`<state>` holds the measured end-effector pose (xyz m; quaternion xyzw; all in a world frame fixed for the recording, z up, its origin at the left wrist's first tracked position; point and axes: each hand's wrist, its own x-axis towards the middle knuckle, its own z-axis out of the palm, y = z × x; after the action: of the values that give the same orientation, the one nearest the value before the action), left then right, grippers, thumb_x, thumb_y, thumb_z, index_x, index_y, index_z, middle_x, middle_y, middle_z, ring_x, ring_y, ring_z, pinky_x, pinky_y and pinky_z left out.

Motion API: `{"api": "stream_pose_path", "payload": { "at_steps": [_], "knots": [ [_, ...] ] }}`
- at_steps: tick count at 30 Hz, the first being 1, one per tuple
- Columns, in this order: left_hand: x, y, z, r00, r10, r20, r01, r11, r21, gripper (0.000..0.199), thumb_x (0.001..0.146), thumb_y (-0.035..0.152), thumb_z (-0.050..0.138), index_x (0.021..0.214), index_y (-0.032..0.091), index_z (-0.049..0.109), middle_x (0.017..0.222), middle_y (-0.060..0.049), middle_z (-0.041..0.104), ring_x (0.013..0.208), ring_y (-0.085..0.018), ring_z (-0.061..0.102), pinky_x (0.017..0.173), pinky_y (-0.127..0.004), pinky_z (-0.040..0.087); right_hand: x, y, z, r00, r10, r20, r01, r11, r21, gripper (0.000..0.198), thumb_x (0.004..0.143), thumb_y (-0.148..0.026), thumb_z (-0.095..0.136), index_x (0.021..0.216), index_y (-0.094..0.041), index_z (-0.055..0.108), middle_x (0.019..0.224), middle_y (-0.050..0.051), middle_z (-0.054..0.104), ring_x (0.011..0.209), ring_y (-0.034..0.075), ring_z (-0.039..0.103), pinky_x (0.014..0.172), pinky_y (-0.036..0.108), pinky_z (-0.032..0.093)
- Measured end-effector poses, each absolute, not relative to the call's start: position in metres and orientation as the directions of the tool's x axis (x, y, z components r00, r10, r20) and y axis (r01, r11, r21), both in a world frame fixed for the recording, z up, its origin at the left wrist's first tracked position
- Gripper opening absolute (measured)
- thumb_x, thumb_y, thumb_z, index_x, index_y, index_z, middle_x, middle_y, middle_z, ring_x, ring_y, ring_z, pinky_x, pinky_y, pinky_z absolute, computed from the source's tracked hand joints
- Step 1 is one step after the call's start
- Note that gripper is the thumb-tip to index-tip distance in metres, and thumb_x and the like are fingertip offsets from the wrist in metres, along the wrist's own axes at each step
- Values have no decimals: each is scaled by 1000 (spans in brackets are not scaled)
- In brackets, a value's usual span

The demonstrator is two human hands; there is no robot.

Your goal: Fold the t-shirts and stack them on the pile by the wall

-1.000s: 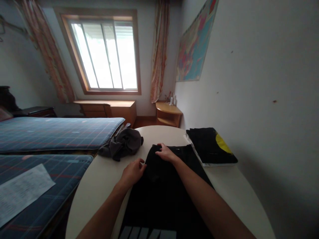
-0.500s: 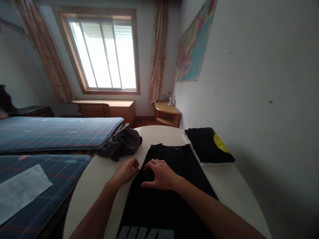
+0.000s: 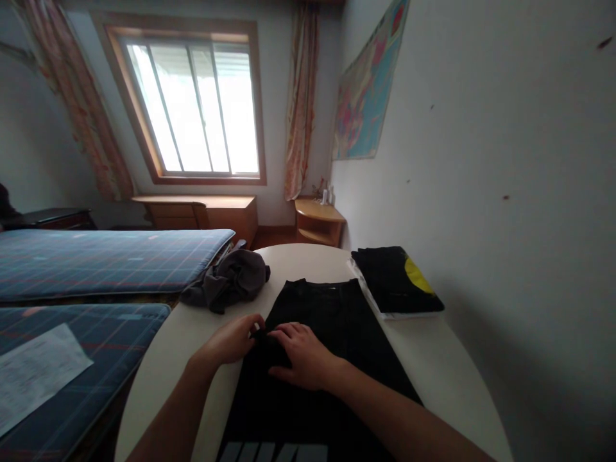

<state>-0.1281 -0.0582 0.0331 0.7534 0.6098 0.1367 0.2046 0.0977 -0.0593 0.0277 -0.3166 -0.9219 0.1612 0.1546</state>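
Note:
A black T-shirt [image 3: 332, 327] lies lengthwise on the round white table [image 3: 457, 391], its neckline at the far end and pale block lettering at the near end. At its left edge, my left hand [image 3: 233, 340] is closed on a small raised fold of the fabric. My right hand [image 3: 308, 359] rests on the shirt just right of that fold. Its thumb is apart from the fingers, and the fingertips touch the cloth close to my left fingertips. Dark fabric makes the exact contact hard to see.
A crumpled dark grey garment [image 3: 235, 279] lies at the table's far left edge. Folded clothes [image 3: 389, 279], black with a yellow patch on top, sit at the far right near the wall. Beds with plaid mattresses [image 3: 120, 260] stand left, with a paper sheet [image 3: 38, 372] on the nearer one.
My left hand has closed on the shirt's left edge and lifted a small fold. My right hand has lowered slightly onto the cloth. The view has shifted a little.

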Motion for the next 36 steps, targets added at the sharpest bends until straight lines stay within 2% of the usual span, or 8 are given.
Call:
{"api": "stream_pose_path", "payload": {
  "at_steps": [3, 6, 11, 14, 17, 21, 29, 36],
  "knots": [
    [-132, -57, 33, 218, 970, -104, 854, -138, 502, 31, 74, 13, 54, 100, 21, 70, 90, -3, 72, 82, -19, 66, 71, -25, 45, 103, -60, 23, -790, 599, 130, 515, 764, -389, 58, 91, -48, 61, 143, -25, 51, 152, 12, 46, 140, 34, 38, 116, 52, 26],
    [-128, -57, 38, 214, 972, -100, 822, -123, 556, 33, 75, 16, 52, 102, 19, 70, 91, -3, 73, 83, -19, 66, 72, -25, 45, 103, -55, 28, -771, 619, 150, 513, 743, -430, 47, 98, -52, 49, 135, -26, 58, 144, 9, 55, 135, 30, 45, 114, 46, 31],
    [-113, -55, 46, 113, 989, -93, 833, -44, 552, 33, 91, 33, 40, 83, 18, 67, 83, -5, 72, 79, -21, 65, 66, -28, 42, 99, -19, 41, -489, 846, 214, 692, 525, -495, 30, 101, -37, 44, 112, -23, 68, 114, 6, 71, 111, 22, 62, 98, 35, 42],
    [-108, -54, 41, 8, 999, -49, 874, 17, 486, 33, 89, 47, 50, 83, 18, 64, 82, -6, 71, 77, -22, 66, 64, -28, 40, 99, 14, 41, -317, 930, 188, 774, 368, -515, 24, 96, -30, 51, 114, -21, 65, 113, 8, 71, 110, 24, 61, 94, 35, 43],
    [-109, -54, 34, -4, 998, -59, 884, 31, 467, 25, 79, 39, 67, 93, 20, 61, 85, -4, 72, 77, -21, 66, 62, -26, 40, 96, 43, 38, -249, 956, 158, 787, 294, -542, 29, 95, -31, 53, 120, -19, 60, 110, 9, 72, 109, 25, 62, 91, 37, 44],
    [-114, -53, 29, 37, 996, -85, 857, 13, 516, 22, 75, 24, 67, 95, 21, 58, 86, -1, 71, 79, -19, 66, 63, -24, 42, 85, 70, 34, -216, 971, 102, 770, 233, -594, 36, 89, -32, 60, 123, -20, 57, 101, 6, 75, 106, 25, 65, 89, 37, 45],
    [-114, -49, 22, -26, 999, -22, 867, 33, 497, 9, 87, 17, 53, 92, 21, 47, 83, -2, 65, 78, -17, 62, 68, -25, 40, 55, 98, 31, -344, 927, 146, 638, 345, -688, 34, 94, -19, 46, 126, -19, 56, 108, 4, 74, 88, 12, 70, 75, 23, 51],
    [-114, -49, 19, 49, 999, -21, 878, -33, 477, 12, 83, 13, 57, 85, 21, 49, 84, -1, 64, 80, -17, 60, 69, -24, 38, 50, 74, 21, -442, 873, 207, 698, 479, -532, 36, 87, -16, 59, 122, -21, 63, 136, 10, 60, 124, 23, 55, 104, 39, 40]
  ]
}}
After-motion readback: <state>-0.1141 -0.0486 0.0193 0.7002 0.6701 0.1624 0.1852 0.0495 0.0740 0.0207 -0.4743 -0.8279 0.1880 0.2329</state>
